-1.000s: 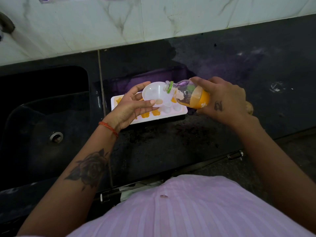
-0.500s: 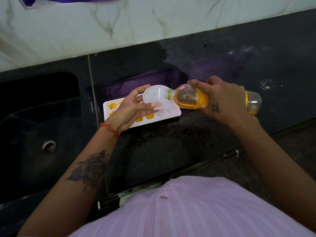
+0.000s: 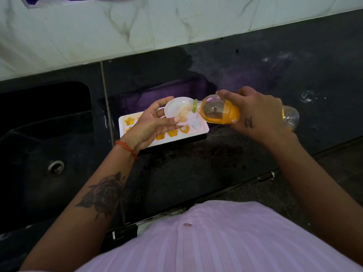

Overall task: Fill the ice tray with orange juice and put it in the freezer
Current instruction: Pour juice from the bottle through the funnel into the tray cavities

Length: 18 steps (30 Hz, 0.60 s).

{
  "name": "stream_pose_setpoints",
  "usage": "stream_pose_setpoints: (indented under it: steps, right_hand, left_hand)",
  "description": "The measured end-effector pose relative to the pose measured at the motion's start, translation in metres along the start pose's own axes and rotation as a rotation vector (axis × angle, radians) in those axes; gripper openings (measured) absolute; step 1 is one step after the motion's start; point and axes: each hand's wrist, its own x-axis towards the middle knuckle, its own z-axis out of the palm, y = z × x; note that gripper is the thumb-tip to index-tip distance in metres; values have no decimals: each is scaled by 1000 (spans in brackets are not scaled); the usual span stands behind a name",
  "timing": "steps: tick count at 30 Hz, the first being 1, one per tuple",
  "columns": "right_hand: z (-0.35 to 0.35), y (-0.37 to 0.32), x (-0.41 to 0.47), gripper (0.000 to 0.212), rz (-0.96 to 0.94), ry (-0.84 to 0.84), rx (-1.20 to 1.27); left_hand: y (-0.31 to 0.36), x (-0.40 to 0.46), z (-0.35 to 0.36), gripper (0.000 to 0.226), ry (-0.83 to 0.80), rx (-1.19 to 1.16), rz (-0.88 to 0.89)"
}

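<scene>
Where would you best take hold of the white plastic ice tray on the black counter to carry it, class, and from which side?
Probably grip the white plastic ice tray by its two short end rims, one hand coming in from each side. It lies flat, with star and flower moulds already holding orange juice, so a level two-ended hold should limit spilling.

1. A black stone counter spanned the frame from nine o'clock to three o'clock.
2. White marble-veined wall tiles ran across twelve o'clock.
3. A dark sink with a metal drain sat at nine o'clock.
4. The counter reflected a purple tint (source unclear).
5. Lighting was dim.
</scene>
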Motion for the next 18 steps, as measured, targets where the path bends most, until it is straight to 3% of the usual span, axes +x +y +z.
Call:
stream_pose_setpoints:
  steps: [12, 18]
  right_hand:
    - [1, 7, -7, 81, 78, -25, 143]
    - [0, 15, -12, 71, 105, -1, 111]
  left_hand:
    - [2, 7, 4, 66, -40, 3, -5]
    - [-1, 15, 14, 66, -64, 18, -2]
